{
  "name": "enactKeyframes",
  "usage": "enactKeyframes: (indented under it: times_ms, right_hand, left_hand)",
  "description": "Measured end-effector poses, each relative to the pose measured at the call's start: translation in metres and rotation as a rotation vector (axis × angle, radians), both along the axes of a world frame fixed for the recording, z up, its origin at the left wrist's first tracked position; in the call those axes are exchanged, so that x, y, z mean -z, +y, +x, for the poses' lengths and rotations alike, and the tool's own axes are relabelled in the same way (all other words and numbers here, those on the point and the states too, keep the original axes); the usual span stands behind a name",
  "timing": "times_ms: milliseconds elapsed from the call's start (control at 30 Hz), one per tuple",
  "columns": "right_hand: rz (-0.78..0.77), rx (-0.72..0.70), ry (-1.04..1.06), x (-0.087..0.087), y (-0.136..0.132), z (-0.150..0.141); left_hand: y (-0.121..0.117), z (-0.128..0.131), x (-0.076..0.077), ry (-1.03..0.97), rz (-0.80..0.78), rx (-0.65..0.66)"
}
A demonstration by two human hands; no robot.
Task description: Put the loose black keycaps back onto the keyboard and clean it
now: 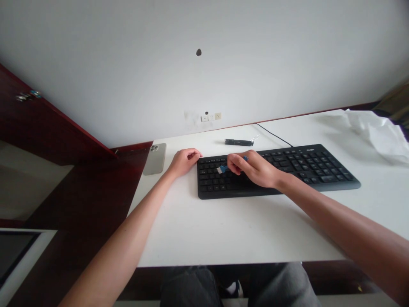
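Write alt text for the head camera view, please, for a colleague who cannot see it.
A person's right hand holds a small blue brush with white bristles to a black computer keyboard on a white desk. The left hand rests beside the keyboard's left end, near a beige smartphone lying face down.

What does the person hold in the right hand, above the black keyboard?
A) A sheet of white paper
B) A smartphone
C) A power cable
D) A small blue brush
D. The right hand pinches a small blue brush with pale bristles, just above the keys of the black keyboard.
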State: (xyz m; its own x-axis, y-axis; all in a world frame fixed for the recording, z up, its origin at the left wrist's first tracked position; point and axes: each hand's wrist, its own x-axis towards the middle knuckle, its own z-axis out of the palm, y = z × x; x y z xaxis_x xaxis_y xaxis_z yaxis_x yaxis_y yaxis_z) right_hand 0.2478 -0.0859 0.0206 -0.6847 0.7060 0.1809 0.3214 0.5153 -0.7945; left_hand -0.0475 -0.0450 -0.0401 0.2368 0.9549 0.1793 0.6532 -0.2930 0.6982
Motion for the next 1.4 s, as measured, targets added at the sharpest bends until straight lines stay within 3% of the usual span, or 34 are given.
enactKeyframes:
  times_ms: [133,300,433,600,767,900,1067,1233,1400]
  right_hand:
    - [-0.031,-0.061,-0.025,0.000,0.000,0.000]
    - [-0.028,-0.017,-0.019,0.000,-0.003,-0.003]
    - [-0.047,-0.118,-0.011,0.002,-0.003,-0.002]
    - [-0.028,-0.061,-0.015,0.001,-0.001,0.001]
    - [-0.001,-0.137,-0.005,0.004,-0.006,-0.005]
    - [0.034,-0.056,0.025,0.008,-0.008,-0.008]
    - [0.031,-0.108,0.004,0.006,-0.010,-0.009]
    - [0.068,-0.041,0.002,0.004,-0.010,-0.007]
    - [0.030,-0.117,-0.002,0.003,-0.011,-0.008]
  left_hand:
    - [0.000,0.000,-0.001,-0.015,0.004,0.001]
    - [-0.001,0.001,-0.002,-0.005,0.009,0.007]
    - [-0.002,0.002,-0.003,0.000,0.014,0.002]
    - [-0.001,0.002,-0.003,-0.005,0.014,0.004]
    - [-0.002,0.002,-0.002,-0.001,0.011,-0.003]
    - [-0.003,0.003,-0.002,-0.012,0.009,0.004]
    - [-0.002,0.002,-0.002,-0.026,0.023,0.022]
    - [-0.002,0.001,-0.001,-0.020,0.014,0.011]
    - [-0.003,0.002,-0.002,-0.011,0.012,0.009]
